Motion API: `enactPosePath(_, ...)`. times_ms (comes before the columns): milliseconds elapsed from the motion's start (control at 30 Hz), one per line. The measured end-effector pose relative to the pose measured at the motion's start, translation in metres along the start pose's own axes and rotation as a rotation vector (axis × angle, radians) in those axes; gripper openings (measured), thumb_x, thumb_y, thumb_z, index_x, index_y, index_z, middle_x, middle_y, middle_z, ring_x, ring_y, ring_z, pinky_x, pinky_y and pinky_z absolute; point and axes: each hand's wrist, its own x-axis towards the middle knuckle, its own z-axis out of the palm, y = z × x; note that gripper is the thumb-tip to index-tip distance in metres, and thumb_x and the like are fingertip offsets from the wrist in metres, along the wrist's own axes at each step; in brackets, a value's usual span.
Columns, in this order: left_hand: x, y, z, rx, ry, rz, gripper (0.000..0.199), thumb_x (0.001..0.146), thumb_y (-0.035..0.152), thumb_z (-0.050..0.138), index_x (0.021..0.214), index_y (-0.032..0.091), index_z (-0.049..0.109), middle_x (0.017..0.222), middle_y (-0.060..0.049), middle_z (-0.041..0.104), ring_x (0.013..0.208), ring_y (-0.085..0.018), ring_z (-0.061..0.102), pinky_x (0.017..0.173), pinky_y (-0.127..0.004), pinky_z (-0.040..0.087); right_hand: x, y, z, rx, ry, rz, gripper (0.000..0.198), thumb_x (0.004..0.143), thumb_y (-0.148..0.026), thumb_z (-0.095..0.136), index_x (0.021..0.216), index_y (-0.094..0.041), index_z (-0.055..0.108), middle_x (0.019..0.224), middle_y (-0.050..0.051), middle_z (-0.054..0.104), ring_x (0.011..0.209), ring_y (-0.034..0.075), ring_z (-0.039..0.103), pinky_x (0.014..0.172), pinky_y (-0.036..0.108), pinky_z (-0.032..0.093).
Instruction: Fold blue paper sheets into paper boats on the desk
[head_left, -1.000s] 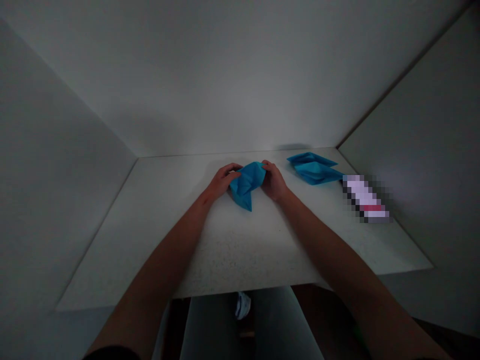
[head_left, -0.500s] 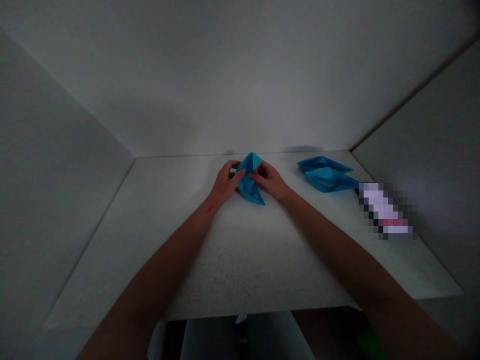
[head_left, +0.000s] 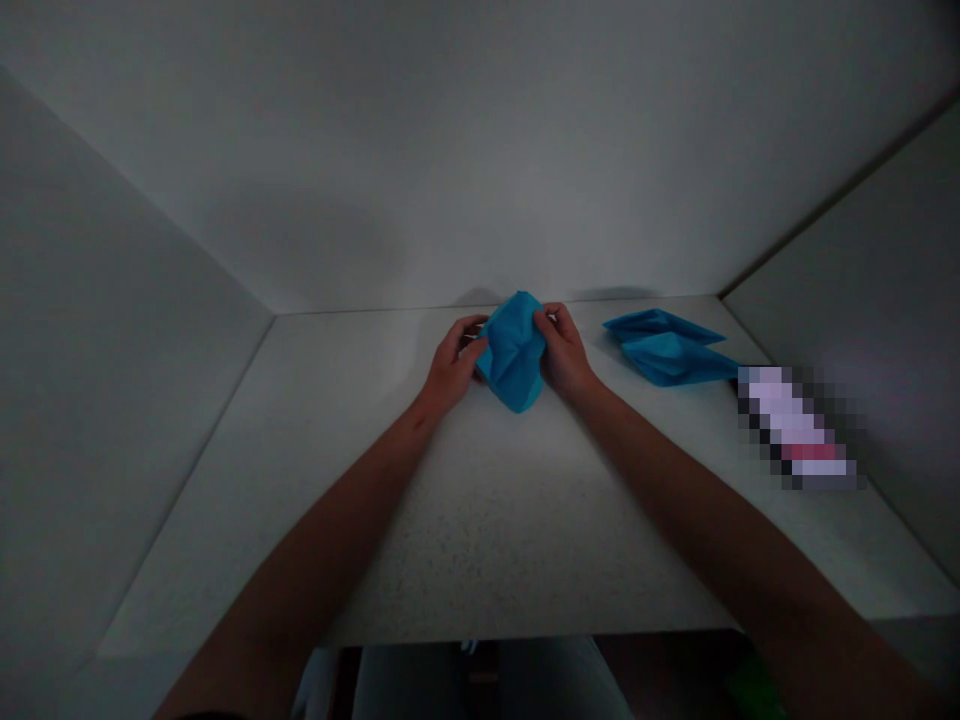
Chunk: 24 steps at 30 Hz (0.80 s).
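Note:
A sheet of blue folded paper [head_left: 516,350] is held between my two hands above the far middle of the white table. Creases run across its broad face, and its outline is rounded and uneven. My left hand [head_left: 454,362] grips the left edge, thumb on the near face and the other fingers partly hidden behind. On the opposite edge, my right hand [head_left: 562,345] pinches the upper right part with thumb and fingers. Two blue folded paper pieces [head_left: 667,350] with pointed ends lie to the right, apart from my hands.
A blurred-out, pixelated object [head_left: 795,425] lies at the right, beside the tip of a folded piece. White walls [head_left: 480,150] rise behind the table [head_left: 480,540] and on both sides. The table's front edge runs above my legs.
The paper in my hands has been opened out from a narrow pointed shape to a broader creased face. My right hand has moved slightly right and up its edge.

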Motion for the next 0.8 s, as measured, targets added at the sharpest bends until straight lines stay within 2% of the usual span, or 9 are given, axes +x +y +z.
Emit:
enactPosePath(67, 0.002, -0.002, 0.000, -0.009, 0.037, 0.037, 0.032, 0.101, 0.044, 0.067, 0.126, 0.025, 0.071, 0.124, -0.010, 0.079, 0.114, -0.026, 0.075, 0.093, -0.038, 0.066, -0.002, -0.002, 0.001, -0.012, -0.042, 0.008, 0.062, 0.081, -0.080, 0.088, 0.097, -0.032, 0.053, 0.075, -0.007, 0.054, 0.063, 0.014, 0.050, 0.056, 0.026, 0.045)
enactPosePath(133, 0.004, -0.002, -0.001, -0.008, 0.068, 0.051, 0.029, 0.102, 0.043, 0.065, 0.123, 0.024, 0.071, 0.124, -0.010, 0.079, 0.116, -0.026, 0.075, 0.102, -0.042, 0.064, -0.005, -0.006, 0.004, -0.031, -0.090, -0.003, 0.061, 0.079, -0.078, 0.091, 0.099, -0.032, 0.056, 0.078, -0.007, 0.060, 0.065, 0.014, 0.054, 0.057, 0.026, 0.047)
enactPosePath(233, 0.004, -0.001, -0.001, 0.039, 0.086, 0.034, 0.028, 0.103, 0.045, 0.065, 0.122, 0.025, 0.071, 0.122, -0.009, 0.080, 0.109, -0.026, 0.077, 0.097, -0.041, 0.065, -0.010, -0.010, 0.006, -0.080, -0.147, -0.019, 0.060, 0.075, -0.072, 0.097, 0.105, -0.032, 0.064, 0.087, -0.005, 0.069, 0.071, 0.015, 0.060, 0.063, 0.029, 0.053)
enactPosePath(333, 0.003, -0.001, -0.001, 0.090, 0.054, 0.023, 0.027, 0.105, 0.046, 0.067, 0.120, 0.025, 0.073, 0.119, -0.009, 0.081, 0.103, -0.025, 0.078, 0.094, -0.041, 0.065, -0.012, -0.012, 0.006, -0.082, -0.153, 0.033, 0.054, 0.077, -0.068, 0.097, 0.104, -0.030, 0.071, 0.088, -0.003, 0.072, 0.075, 0.017, 0.064, 0.071, 0.032, 0.059)
enactPosePath(467, 0.001, -0.002, -0.001, 0.129, 0.091, 0.087, 0.024, 0.104, 0.044, 0.069, 0.118, 0.025, 0.074, 0.125, -0.010, 0.079, 0.114, -0.025, 0.076, 0.100, -0.042, 0.064, -0.010, -0.009, 0.003, 0.042, -0.089, 0.099, 0.049, 0.073, -0.062, 0.099, 0.101, -0.030, 0.076, 0.090, -0.002, 0.075, 0.080, 0.019, 0.068, 0.080, 0.036, 0.062)
enactPosePath(567, 0.000, -0.001, -0.001, 0.145, 0.148, 0.121, 0.024, 0.101, 0.040, 0.076, 0.120, 0.027, 0.071, 0.131, -0.009, 0.076, 0.120, -0.024, 0.074, 0.096, -0.039, 0.065, -0.010, -0.007, 0.001, 0.065, -0.083, 0.105, 0.045, 0.073, -0.057, 0.100, 0.100, -0.030, 0.077, 0.089, -0.002, 0.075, 0.080, 0.019, 0.068, 0.082, 0.036, 0.061)
enactPosePath(700, -0.002, 0.004, -0.002, 0.212, 0.055, 0.223, 0.012, 0.103, 0.037, 0.072, 0.109, 0.027, 0.075, 0.135, -0.009, 0.073, 0.127, -0.024, 0.072, 0.100, -0.041, 0.064, -0.011, -0.009, 0.000, 0.020, -0.168, 0.064, 0.042, 0.077, -0.057, 0.098, 0.103, -0.030, 0.079, 0.094, -0.002, 0.076, 0.085, 0.019, 0.068, 0.085, 0.036, 0.060)
enactPosePath(800, -0.004, 0.011, -0.001, 0.247, 0.019, 0.225, 0.019, 0.099, 0.038, 0.078, 0.114, 0.027, 0.077, 0.130, -0.008, 0.077, 0.122, -0.025, 0.074, 0.102, -0.042, 0.062, -0.013, -0.012, 0.000, -0.039, -0.257, 0.013, 0.043, 0.078, -0.058, 0.098, 0.102, -0.029, 0.077, 0.097, -0.002, 0.075, 0.087, 0.018, 0.067, 0.084, 0.033, 0.059)
